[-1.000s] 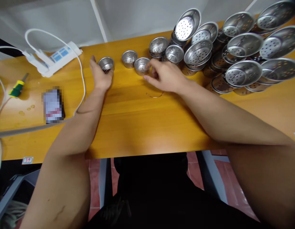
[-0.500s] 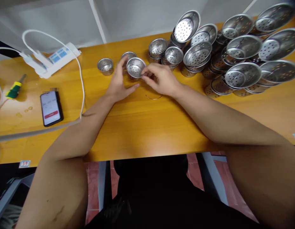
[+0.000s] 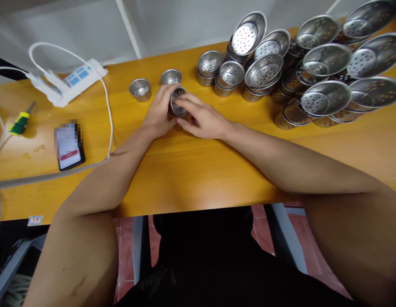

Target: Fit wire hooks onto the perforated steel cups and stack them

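Note:
A small perforated metal cup (image 3: 179,108) is tipped on its side between my two hands, its mouth turned toward the right. My left hand (image 3: 159,108) wraps round its outer wall from the left. Fingers of my right hand (image 3: 200,117) reach over the rim into the mouth, with the thumb low by the rim's near edge; whether they also pinch something small is hidden. Just behind my left hand stands a second small metal cup (image 3: 171,76). Another small cup (image 3: 140,90) sits upright to its left.
Stacked perforated metal cups (image 3: 325,98) crowd the back right of the wooden table (image 3: 191,179). A power strip (image 3: 78,81) with a white cable, a phone (image 3: 70,145) and a yellow-green screwdriver (image 3: 21,123) lie at the left.
The cup has been tilted from upright onto its side and lowered toward me. My right hand moved left and nearer, fingers now inside the mouth. The thin copper-coloured curve on the table no longer shows.

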Demonstrator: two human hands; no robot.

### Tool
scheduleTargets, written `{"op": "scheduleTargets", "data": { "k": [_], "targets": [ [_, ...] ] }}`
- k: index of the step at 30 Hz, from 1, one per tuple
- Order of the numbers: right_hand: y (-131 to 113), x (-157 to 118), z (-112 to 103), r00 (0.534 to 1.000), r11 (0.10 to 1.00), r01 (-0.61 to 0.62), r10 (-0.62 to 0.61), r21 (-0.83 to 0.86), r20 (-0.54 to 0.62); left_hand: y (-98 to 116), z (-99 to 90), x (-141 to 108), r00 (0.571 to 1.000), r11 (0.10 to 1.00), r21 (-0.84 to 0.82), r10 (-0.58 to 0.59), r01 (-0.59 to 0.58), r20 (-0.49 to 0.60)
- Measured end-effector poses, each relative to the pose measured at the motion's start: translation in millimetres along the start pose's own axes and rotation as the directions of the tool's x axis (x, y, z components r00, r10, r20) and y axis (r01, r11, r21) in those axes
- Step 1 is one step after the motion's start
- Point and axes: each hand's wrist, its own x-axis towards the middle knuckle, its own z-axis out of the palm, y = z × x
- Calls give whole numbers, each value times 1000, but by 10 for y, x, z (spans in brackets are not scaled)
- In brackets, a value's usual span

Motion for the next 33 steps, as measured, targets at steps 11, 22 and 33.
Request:
{"op": "scheduleTargets", "data": {
  "k": [11,22,33],
  "targets": [
    [-198,48,-25,985,985,-167,168,-30,37,109,-78,31,988,992,-24,-120,123,97],
    [-160,75,16,988,989,-144,143,17,65,177,-85,36,977,979,-64,-185,193,107],
    [-202,162,-44,948,935,-289,309,205,-73,251,-103,35,987,991,128,-68,49,147]
  ]
}}
